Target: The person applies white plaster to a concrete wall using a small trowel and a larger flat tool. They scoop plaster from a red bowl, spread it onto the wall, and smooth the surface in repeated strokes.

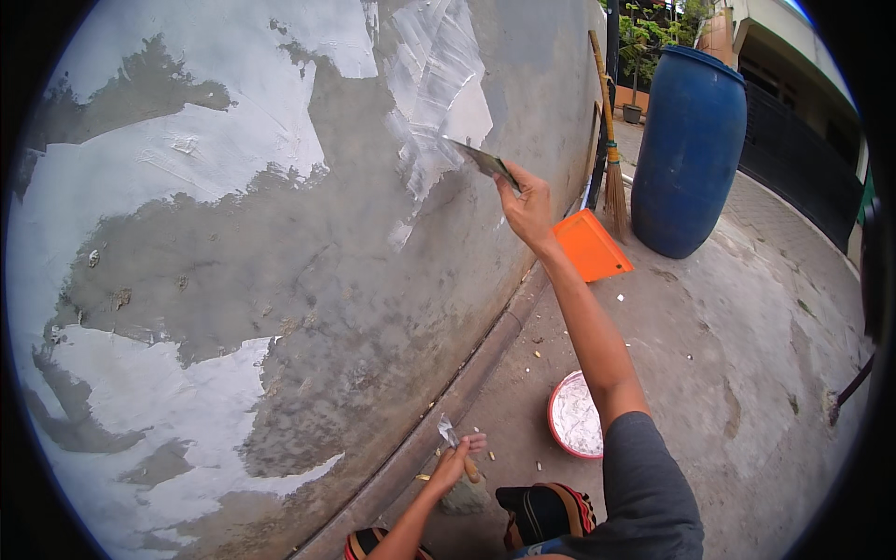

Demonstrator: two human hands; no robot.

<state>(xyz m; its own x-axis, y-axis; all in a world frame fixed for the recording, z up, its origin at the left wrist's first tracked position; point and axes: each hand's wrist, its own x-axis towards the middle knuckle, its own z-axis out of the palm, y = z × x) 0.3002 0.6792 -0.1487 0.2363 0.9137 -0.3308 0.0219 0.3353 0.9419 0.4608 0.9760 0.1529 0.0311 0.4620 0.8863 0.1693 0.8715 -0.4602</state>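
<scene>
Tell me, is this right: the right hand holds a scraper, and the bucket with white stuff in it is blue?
Not quite: the bucket is red, not blue, in the head view. It does hold white stuff, and the right hand holds a scraper.

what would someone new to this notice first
Probably the tall blue barrel at the upper right, with a bright orange dustpan to its lower left. Then the patchy white coating over the grey wall on the left, where the right hand holds a flat blade.
</scene>
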